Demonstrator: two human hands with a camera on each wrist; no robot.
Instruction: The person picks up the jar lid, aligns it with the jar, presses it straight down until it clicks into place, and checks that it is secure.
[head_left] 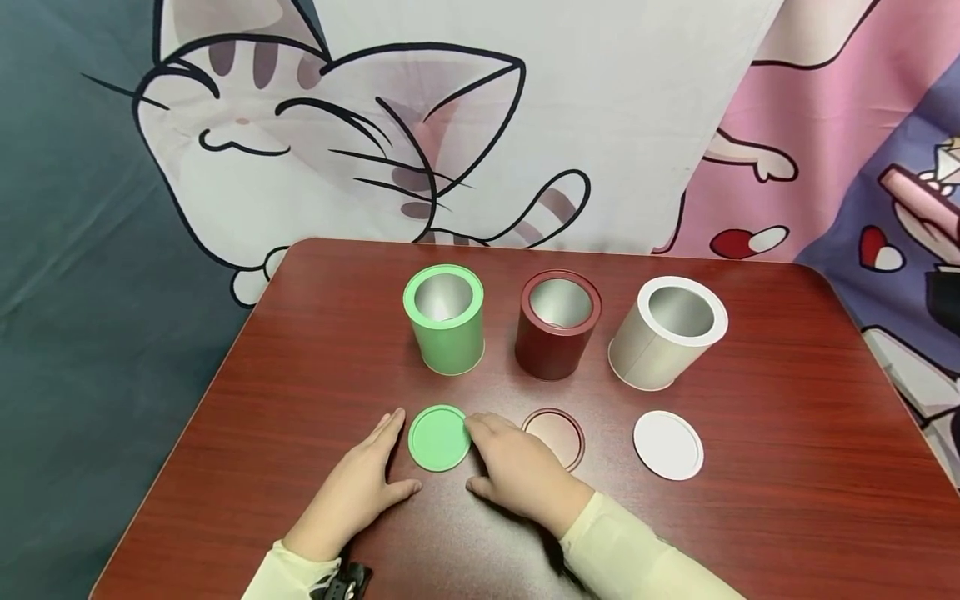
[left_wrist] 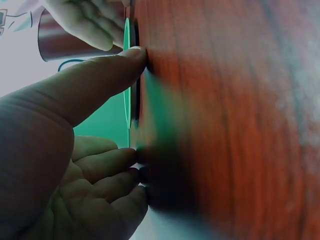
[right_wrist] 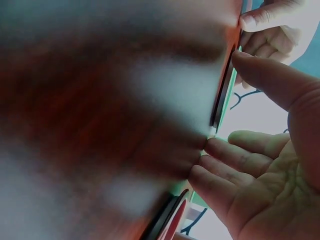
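A green lid (head_left: 438,437) lies flat on the dark red table (head_left: 750,517), in front of an open green can (head_left: 444,321). My left hand (head_left: 367,479) rests on the table at the lid's left edge, fingers straight, fingertips touching the rim. My right hand (head_left: 517,467) sits at the lid's right edge with its fingertips against it, covering part of a dark red lid (head_left: 558,433). In the left wrist view my thumb (left_wrist: 100,80) touches the table beside the green lid (left_wrist: 127,100). The right wrist view shows the thumb (right_wrist: 270,75) and fingertips (right_wrist: 225,150) at the lid's rim (right_wrist: 227,95).
A dark red can (head_left: 558,325) and a silver can with a white rim (head_left: 666,333) stand open beside the green one. A white lid (head_left: 667,444) lies in front of the silver can. Cartoon cloth hangs behind the table.
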